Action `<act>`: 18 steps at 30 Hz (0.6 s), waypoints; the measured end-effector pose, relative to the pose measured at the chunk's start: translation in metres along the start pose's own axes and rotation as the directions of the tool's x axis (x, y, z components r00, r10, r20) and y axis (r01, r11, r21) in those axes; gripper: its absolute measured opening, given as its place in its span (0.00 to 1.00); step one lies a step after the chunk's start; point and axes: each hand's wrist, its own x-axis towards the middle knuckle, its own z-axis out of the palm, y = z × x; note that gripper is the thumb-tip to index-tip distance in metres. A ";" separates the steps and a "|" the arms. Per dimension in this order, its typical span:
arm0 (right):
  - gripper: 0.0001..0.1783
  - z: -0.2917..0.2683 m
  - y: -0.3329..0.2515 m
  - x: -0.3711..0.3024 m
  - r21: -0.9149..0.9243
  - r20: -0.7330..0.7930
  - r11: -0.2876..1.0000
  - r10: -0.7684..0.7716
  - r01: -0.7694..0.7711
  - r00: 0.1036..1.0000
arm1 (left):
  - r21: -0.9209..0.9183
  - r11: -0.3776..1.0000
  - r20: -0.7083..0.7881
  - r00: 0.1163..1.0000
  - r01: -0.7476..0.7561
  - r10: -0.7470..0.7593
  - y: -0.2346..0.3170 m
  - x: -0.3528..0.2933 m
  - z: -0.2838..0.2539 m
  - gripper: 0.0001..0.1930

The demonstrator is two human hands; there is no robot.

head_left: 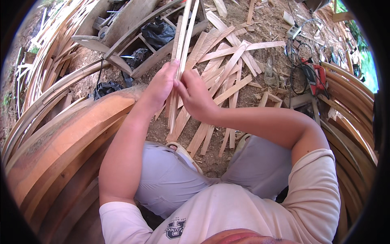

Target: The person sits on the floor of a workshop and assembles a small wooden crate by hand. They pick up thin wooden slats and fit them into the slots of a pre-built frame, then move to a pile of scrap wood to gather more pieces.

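Several long, thin wooden strips (187,30) stand out ahead of me between my two hands, running from the upper edge down to above my feet. My left hand (162,84) is closed around them from the left, its thumb lying along the wood. From the right, my right hand (199,96) presses against the same strips, fingers curled in and thumb close to the left hand. Part of the strips is hidden behind my fingers. Beneath and beyond my hands, loose flat wood slats (227,77) lie crossed over one another on the ground.
A wooden frame (166,51) with a black plastic bag (157,33) stands ahead on the left. Thick planks (77,122) are stacked at my left. At right lie a red power tool (316,77), black cables, a power strip (293,32) and long boards (351,87).
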 end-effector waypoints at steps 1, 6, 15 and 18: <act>0.19 0.003 0.001 -0.005 -0.036 0.036 0.999 -0.033 0.035 0.999 | 0.100 0.994 -0.027 0.999 0.043 -0.040 -0.002 0.002 -0.006 0.24; 0.23 -0.005 0.011 -0.010 -0.105 0.270 0.985 -0.104 0.137 0.957 | 0.323 0.940 -0.092 0.992 0.113 -0.088 0.001 -0.002 0.003 0.28; 0.28 -0.051 0.083 0.026 -0.512 0.809 0.837 0.396 0.193 0.434 | 0.778 0.619 -0.162 0.986 0.109 0.030 -0.003 0.007 -0.025 0.33; 0.22 -0.096 0.160 0.051 -0.678 0.654 0.713 0.477 0.177 0.587 | 0.807 0.579 -0.166 0.986 0.119 0.028 -0.002 0.001 -0.031 0.34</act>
